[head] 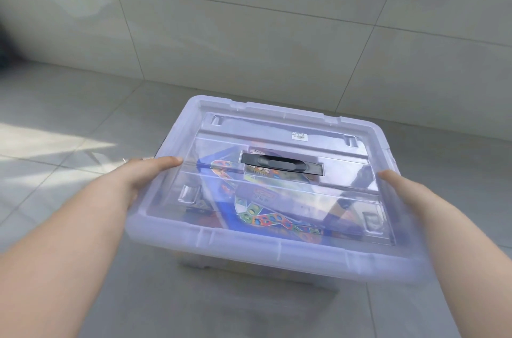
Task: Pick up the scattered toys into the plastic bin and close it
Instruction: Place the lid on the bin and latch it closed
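Translucent plastic lid (277,141), long axis running from left hand (144,175) to right hand (401,185), hovers over the bin (194,262), each grip clamped on one short end.

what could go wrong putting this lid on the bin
The lid looks offset from the bin below, so it may seat crooked. The colourful game board seen through it might sit high and block closing. The left hand and right hand grip its side edges and could get pinched.
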A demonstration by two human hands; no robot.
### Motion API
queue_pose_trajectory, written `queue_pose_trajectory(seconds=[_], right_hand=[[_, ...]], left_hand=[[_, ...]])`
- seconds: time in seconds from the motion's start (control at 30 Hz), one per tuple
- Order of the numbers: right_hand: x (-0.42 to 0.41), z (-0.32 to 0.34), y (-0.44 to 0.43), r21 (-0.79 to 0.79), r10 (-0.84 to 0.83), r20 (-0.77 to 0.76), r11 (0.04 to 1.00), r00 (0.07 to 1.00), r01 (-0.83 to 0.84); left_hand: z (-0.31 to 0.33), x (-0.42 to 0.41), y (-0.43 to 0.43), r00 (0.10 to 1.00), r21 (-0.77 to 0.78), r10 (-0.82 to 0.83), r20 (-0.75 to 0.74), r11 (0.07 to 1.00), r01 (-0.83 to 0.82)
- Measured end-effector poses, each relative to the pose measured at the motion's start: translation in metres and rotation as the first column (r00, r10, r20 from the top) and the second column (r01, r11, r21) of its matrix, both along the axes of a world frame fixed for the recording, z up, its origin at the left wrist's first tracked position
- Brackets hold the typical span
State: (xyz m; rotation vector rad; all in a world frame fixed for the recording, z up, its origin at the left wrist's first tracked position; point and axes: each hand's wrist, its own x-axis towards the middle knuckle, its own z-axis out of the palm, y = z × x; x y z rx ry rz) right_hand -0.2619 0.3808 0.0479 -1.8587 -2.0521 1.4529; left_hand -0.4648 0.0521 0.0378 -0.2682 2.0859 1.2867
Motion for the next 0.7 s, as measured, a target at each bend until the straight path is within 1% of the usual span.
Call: queue_pose_trajectory(seconds=[0.03,0.07,0.1,0.13,0.17,0.2,0.23,0.27,0.3,0.4,0.5,0.57,0.7], right_hand=[[0.000,-0.003,0.000,0.012,-0.016,-0.021,1.000,1.000,0.017],[0.000,-0.001,-0.003,0.045,-0.039,-0.016,0.998,0.999,0.039],[-0.002,0.003,-0.009,0.101,-0.046,0.008,0.994,0.999,0.045],[-0.002,0.005,-0.009,0.178,-0.046,0.046,0.983,0.998,0.038],[-0.003,0.004,-0.007,0.265,-0.035,0.093,0.964,0.995,0.009],[-0.003,0.005,-0.007,0.348,-0.020,0.145,0.937,0.989,-0.032],[-0.003,0.007,-0.010,0.404,-0.004,0.195,0.912,0.981,-0.076],[-0.005,0.007,-0.011,0.439,0.005,0.220,0.892,0.975,-0.103],[-0.006,0.007,-0.012,0.457,0.013,0.244,0.880,0.970,-0.126],[-0.007,0.008,-0.016,0.479,0.006,0.292,0.865,0.956,-0.152],[-0.010,0.010,-0.019,0.494,0.011,0.305,0.853,0.952,-0.169],[-0.012,0.011,-0.020,0.504,0.010,0.321,0.845,0.947,-0.179],[-0.014,0.013,-0.025,0.533,0.047,0.383,0.805,0.922,-0.262]], left_hand=[[0.002,0.002,-0.002,0.998,0.014,-0.035,0.059,0.999,0.034],[0.003,0.004,-0.002,0.994,0.024,-0.063,0.085,0.998,0.061],[0.000,0.002,-0.003,0.995,0.023,-0.058,0.078,0.998,0.057],[-0.001,0.002,-0.004,0.999,-0.006,-0.028,0.033,1.000,0.028],[-0.003,0.001,-0.003,0.999,-0.061,0.012,-0.053,0.998,-0.015],[-0.003,0.002,-0.002,0.983,-0.135,0.049,-0.176,0.988,-0.073],[0.000,0.006,0.001,0.956,-0.213,0.043,-0.290,0.971,-0.108],[0.003,0.009,0.003,0.931,-0.284,0.004,-0.366,0.952,-0.116],[0.005,0.011,0.003,0.911,-0.311,-0.027,-0.412,0.944,-0.113],[0.007,0.015,0.005,0.894,-0.297,-0.049,-0.446,0.950,-0.096],[0.008,0.018,0.005,0.866,-0.384,-0.120,-0.485,0.919,-0.087],[0.009,0.020,0.006,0.858,-0.393,-0.131,-0.497,0.915,-0.088],[0.009,0.020,0.006,0.852,-0.404,-0.135,-0.506,0.910,-0.096]])
